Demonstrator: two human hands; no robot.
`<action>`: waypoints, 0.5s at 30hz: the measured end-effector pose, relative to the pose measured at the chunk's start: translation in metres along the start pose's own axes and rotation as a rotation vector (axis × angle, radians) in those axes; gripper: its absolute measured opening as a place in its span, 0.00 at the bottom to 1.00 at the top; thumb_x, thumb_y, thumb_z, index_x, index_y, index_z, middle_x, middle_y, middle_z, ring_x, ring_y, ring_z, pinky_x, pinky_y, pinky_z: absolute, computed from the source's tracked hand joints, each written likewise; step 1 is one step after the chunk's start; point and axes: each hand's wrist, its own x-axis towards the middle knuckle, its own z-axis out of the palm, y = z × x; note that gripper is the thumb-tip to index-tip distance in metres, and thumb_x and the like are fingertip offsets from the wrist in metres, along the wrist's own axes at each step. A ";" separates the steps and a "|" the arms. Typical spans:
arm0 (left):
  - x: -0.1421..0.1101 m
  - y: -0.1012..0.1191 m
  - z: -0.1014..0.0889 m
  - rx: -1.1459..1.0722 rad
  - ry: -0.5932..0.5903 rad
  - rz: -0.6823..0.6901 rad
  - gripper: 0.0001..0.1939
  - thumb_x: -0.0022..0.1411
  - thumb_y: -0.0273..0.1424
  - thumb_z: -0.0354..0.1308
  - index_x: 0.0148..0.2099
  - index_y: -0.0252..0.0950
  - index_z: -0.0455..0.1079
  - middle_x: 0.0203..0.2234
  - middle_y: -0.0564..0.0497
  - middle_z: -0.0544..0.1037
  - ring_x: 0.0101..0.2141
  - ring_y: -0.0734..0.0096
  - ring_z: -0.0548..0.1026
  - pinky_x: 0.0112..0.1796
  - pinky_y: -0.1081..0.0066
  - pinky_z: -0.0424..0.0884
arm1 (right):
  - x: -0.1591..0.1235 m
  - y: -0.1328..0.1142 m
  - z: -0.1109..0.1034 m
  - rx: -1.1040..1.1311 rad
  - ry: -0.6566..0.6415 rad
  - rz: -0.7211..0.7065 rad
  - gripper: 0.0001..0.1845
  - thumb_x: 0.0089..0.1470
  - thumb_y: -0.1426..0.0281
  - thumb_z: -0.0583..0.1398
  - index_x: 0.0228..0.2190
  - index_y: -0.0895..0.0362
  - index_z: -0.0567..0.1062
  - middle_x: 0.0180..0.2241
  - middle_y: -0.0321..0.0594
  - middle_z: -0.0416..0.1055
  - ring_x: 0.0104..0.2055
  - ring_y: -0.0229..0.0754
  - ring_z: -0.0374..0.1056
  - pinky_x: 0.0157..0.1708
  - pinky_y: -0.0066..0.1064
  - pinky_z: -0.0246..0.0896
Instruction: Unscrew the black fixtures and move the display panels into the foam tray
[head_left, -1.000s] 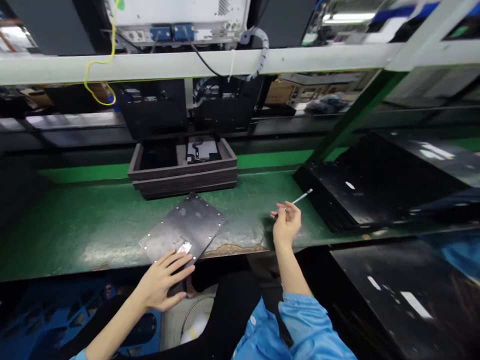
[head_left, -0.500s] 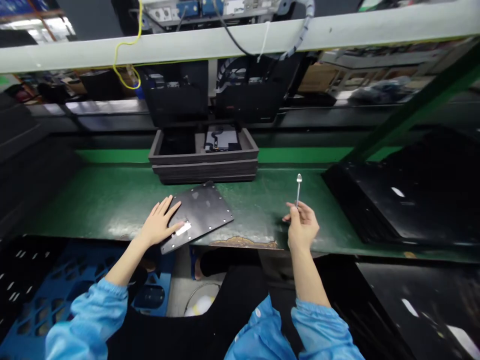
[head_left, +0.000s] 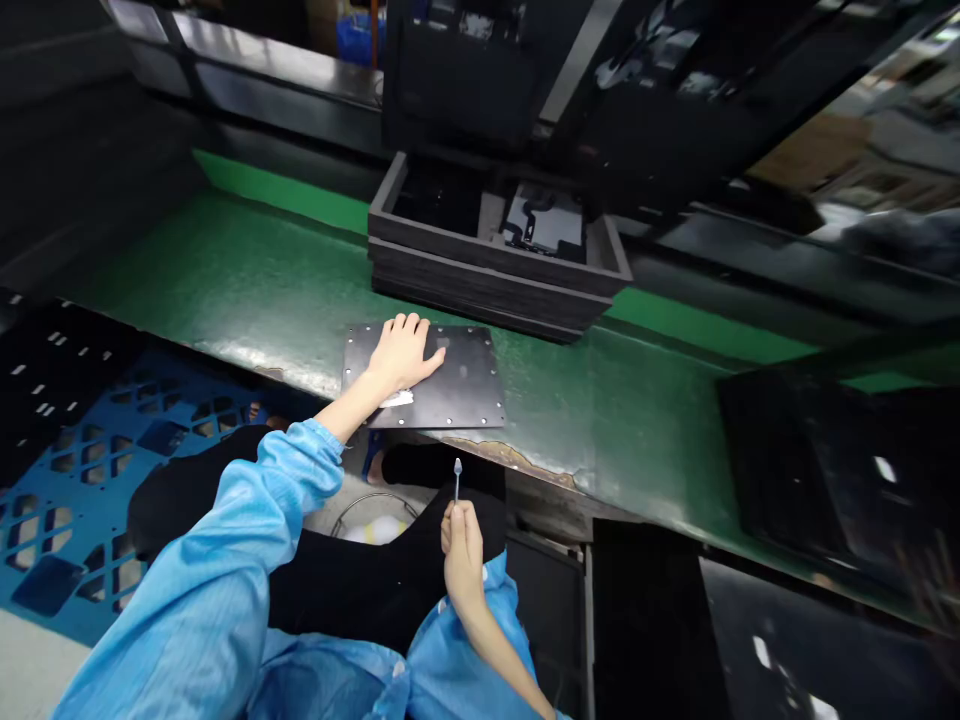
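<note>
A flat black panel [head_left: 469, 385] with small fastener holes or studs along its edges lies on the green bench at the front edge. My left hand [head_left: 400, 355] rests on it, fingers spread and palm down. A white patch on the panel shows partly below the wrist. Low in front of my lap, my right hand [head_left: 463, 545] is closed around a small metal spatula [head_left: 457, 478]. Its thin shaft points up and its little spade-like tip is in the air, apart from the panel.
A stack of grey foam trays [head_left: 480, 262] holding electronic parts stands behind the panel. Black panels [head_left: 832, 480] are piled at the right. A blue plastic pallet [head_left: 112, 440] lies low at the left. The bench's front edge [head_left: 517, 460] is chipped.
My right hand has come left and down toward my lap with the metal spatula. The panel has turned and lies straighter along the bench edge under my left hand. The camera view has tilted.
</note>
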 end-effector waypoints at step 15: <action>-0.012 -0.001 -0.011 -0.001 -0.038 0.135 0.28 0.77 0.43 0.52 0.64 0.25 0.70 0.56 0.33 0.75 0.56 0.42 0.71 0.59 0.50 0.66 | 0.034 -0.003 0.008 -0.126 0.076 -0.056 0.28 0.72 0.40 0.50 0.33 0.49 0.62 0.24 0.26 0.43 0.23 0.38 0.39 0.23 0.32 0.36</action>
